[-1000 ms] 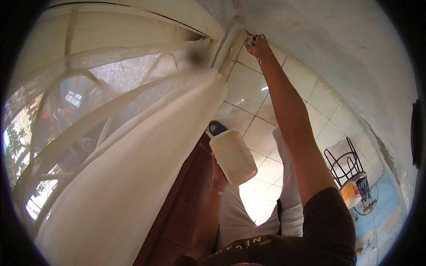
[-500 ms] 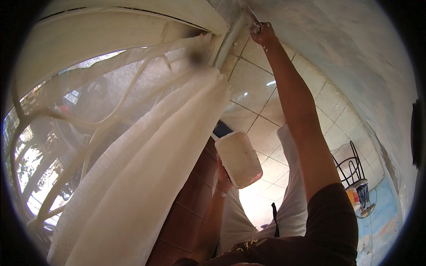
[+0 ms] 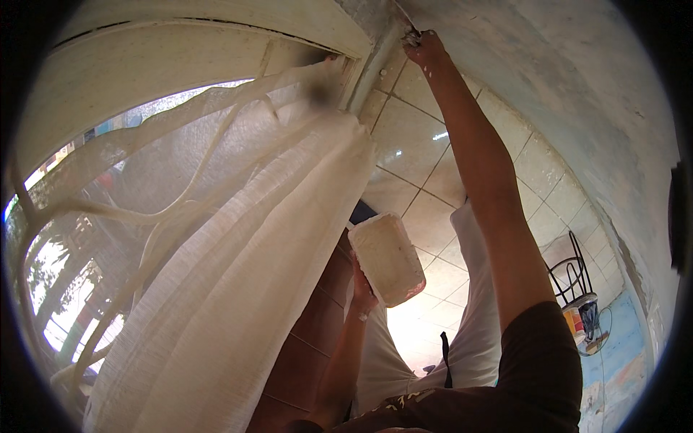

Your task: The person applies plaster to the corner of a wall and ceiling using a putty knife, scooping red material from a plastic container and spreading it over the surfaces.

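My left hand (image 3: 363, 290) grips the side of a rectangular whitish tub (image 3: 388, 260), held in front of my legs. Pale plaster-like residue coats the tub, and its lower rim looks reddish. High up at the far corner, my outstretched right hand (image 3: 429, 49) is closed round a thin, flat-bladed tool that looks like a putty knife (image 3: 406, 16). Its blade lies against the patchy grey-white wall (image 3: 548, 65), close to the corner. White smears mark my right fingers and wrist. The tool's handle is mostly hidden inside my fist.
A sheer white curtain (image 3: 238, 310) hangs close on my left, over a window with curved bars (image 3: 137, 209). Pale tiles (image 3: 411, 137) cover the floor, with dark red tiles (image 3: 303, 353) beside the curtain. At right stands a black metal rack (image 3: 576, 270) with small containers.
My right hand and the tool have shifted slightly up and left along the wall. The curtain has swayed a little; the tub stays almost in place.
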The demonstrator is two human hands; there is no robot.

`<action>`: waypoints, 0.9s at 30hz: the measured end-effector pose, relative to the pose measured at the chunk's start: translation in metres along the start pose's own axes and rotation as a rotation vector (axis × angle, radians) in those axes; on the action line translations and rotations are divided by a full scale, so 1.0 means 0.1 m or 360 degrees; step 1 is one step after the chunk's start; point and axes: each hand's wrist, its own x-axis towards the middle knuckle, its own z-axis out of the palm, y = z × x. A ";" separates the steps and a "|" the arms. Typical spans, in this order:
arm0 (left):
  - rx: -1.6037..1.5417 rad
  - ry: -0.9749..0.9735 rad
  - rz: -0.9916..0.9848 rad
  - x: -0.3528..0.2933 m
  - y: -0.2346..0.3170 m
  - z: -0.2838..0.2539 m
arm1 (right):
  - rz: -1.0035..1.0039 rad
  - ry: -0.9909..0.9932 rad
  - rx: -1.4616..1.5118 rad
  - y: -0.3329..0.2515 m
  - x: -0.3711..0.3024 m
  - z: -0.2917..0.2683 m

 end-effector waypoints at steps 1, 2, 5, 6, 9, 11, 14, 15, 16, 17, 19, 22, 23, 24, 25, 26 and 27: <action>-0.0003 -0.0005 -0.0010 -0.01 0.01 0.02 | 0.0011 0.0016 -0.0006 -0.01 0.00 -0.01; -0.0005 -0.0005 -0.0020 -0.01 0.02 0.04 | 0.0020 0.0043 -0.0011 -0.01 0.00 -0.03; -0.0008 -0.0025 -0.0064 0.01 0.06 0.10 | -0.0027 0.0220 -0.0013 0.11 -0.02 -0.09; -0.0017 -0.0024 -0.0081 -0.01 0.07 0.11 | -0.0070 0.0313 0.0001 0.15 -0.07 -0.08; -0.0020 -0.0013 -0.0096 -0.01 0.10 0.15 | -0.0148 0.0512 0.0134 0.34 -0.30 -0.23; -0.0006 0.0016 -0.0076 -0.02 0.09 0.15 | -0.0093 0.0384 0.0132 0.45 -0.57 -0.50; -0.0151 0.0082 -0.0174 -0.06 0.13 0.18 | -0.0201 0.0411 -0.0048 0.25 -1.28 -1.06; -0.0189 0.0082 -0.0231 -0.05 0.12 0.23 | -0.0170 0.0486 -0.0024 0.30 -1.45 -1.20; -0.0216 0.0091 -0.0255 -0.06 0.13 0.25 | -0.0125 0.0522 0.0067 0.35 -1.52 -1.15; -0.0245 0.0096 -0.0269 -0.05 0.14 0.26 | -0.0070 0.0547 0.0198 0.37 -1.56 -1.08; -0.0231 0.0091 -0.0294 -0.08 0.15 0.31 | -0.0015 0.0553 0.0398 0.43 -1.57 -0.84; 0.0037 -0.0070 -0.0140 -0.14 0.18 0.44 | -0.0082 0.0495 0.0417 0.43 -1.31 -0.41; 0.0037 -0.0070 -0.0140 -0.12 0.16 0.42 | -0.0122 0.0475 0.0308 0.41 -1.15 -0.30; -0.0038 -0.0120 -0.0187 -0.08 0.14 0.36 | -0.0151 0.0458 0.0165 0.40 -0.98 -0.22; -0.0111 -0.0170 -0.0240 -0.05 0.11 0.31 | -0.0161 0.0454 -0.0006 0.41 -0.79 -0.19; -0.0112 -0.0169 -0.0246 -0.02 0.09 0.28 | -0.0164 0.0446 -0.0146 0.43 -0.62 -0.19; -0.0194 -0.0220 -0.0270 0.02 0.08 0.25 | -0.0163 0.0469 -0.0212 0.43 -0.46 -0.22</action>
